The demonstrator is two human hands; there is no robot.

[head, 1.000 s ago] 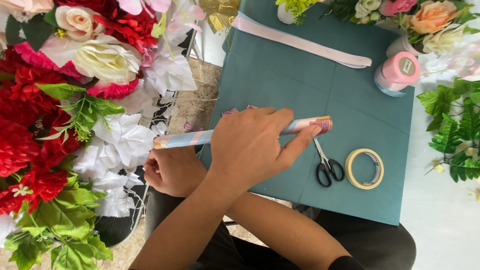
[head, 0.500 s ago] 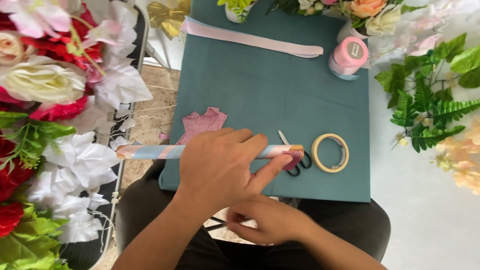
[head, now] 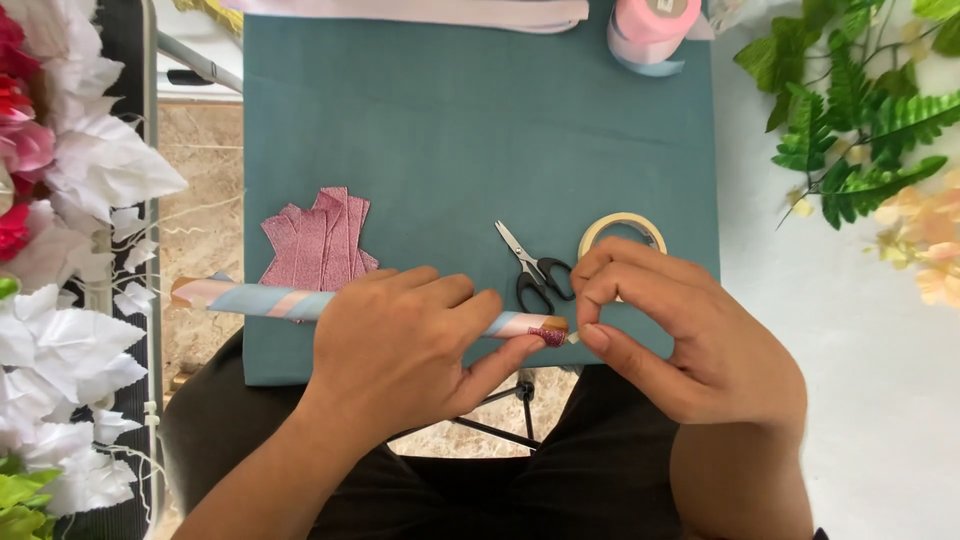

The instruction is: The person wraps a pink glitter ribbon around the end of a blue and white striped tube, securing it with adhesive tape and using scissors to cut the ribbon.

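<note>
My left hand (head: 405, 345) is wrapped around a long stick (head: 260, 299) covered in pale blue, pink and white ribbon, held level over the near edge of a teal board (head: 470, 130). My right hand (head: 670, 335) pinches the stick's right tip, where a band of glittery pink shows. A stack of glittery pink cut pieces (head: 318, 238) lies on the board just behind the stick. Small black-handled scissors (head: 535, 268) and a roll of clear tape (head: 622, 228) lie just beyond my right fingers.
A pink ribbon spool (head: 650, 30) and a pale pink strip (head: 420, 10) sit at the board's far edge. White and red artificial flowers (head: 70, 200) crowd the left; green fern leaves (head: 860, 110) and peach blossoms lie on the white surface at right.
My right hand has come up from my lap to the stick's right tip. The view has shifted, so the board and tools sit higher and larger in frame.
</note>
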